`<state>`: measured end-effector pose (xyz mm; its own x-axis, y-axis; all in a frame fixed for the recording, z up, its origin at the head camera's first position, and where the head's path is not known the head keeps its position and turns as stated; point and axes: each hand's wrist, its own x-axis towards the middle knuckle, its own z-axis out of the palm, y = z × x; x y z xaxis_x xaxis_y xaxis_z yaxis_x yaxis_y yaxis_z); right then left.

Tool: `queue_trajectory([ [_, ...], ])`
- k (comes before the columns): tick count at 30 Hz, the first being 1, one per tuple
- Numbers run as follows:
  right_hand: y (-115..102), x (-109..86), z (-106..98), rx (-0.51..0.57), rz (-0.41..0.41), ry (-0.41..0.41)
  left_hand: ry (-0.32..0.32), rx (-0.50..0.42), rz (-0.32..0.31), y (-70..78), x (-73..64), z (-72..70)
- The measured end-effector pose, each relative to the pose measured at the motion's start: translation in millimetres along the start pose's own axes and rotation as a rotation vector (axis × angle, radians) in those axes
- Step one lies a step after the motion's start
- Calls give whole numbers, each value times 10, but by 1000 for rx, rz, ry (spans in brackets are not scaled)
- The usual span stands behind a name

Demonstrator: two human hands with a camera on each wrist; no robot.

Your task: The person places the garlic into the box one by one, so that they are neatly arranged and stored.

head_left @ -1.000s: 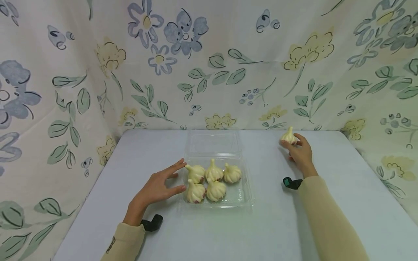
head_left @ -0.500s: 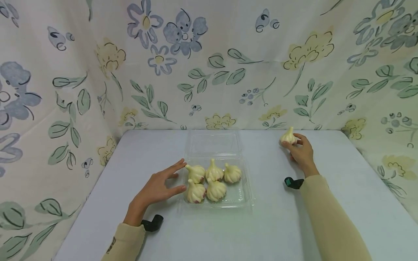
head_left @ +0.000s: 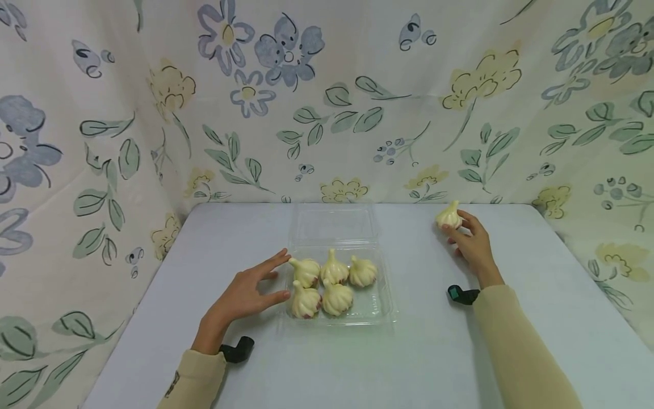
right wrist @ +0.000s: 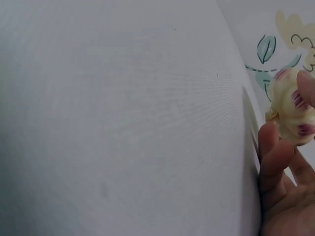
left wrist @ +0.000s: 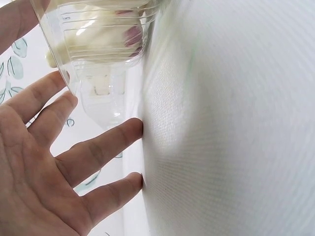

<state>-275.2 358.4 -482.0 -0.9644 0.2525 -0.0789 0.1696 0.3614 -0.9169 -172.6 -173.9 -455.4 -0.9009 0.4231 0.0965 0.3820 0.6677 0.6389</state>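
My right hand (head_left: 474, 241) pinches a garlic bulb (head_left: 448, 216) between thumb and fingers at the back right of the table, its stem pointing up. In the right wrist view, purple streaks mark the underside of that bulb (right wrist: 290, 105). Toward the middle, a clear plastic clamshell box (head_left: 375, 304) lies with its lid folded back, several garlic bulbs (head_left: 334, 267) in its base. At the box's left side, my left hand (head_left: 250, 292) has its fingers spread, thumb and fingertips right at the wall. The left wrist view shows two lower fingertips (left wrist: 135, 129) at the tabletop.
The transparent lid (head_left: 334, 224) lies behind the box, reaching the back edge of the white table (head_left: 419, 363). A floral curtain (head_left: 352, 125) hangs behind and along both sides. Black wrist cameras (head_left: 239, 349) stick out from both wrists.
My right hand has drawn slightly back toward me, with the garlic bulb shifting a little left. The left hand, box and other bulbs hold their places.
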Motion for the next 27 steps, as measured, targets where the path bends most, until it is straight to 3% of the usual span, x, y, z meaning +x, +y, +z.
queue_trajectory([
  [10, 23, -126, -22, 70, -75, -50, -5, -2, 2, 10, -3, -4],
  [19, -92, -289, -31, 53, -65, -113, 0, -3, 8, 3, -1, -3],
  [27, 6, -279, 4, 88, -77, -158, 1, -7, 2, 11, -4, -2],
])
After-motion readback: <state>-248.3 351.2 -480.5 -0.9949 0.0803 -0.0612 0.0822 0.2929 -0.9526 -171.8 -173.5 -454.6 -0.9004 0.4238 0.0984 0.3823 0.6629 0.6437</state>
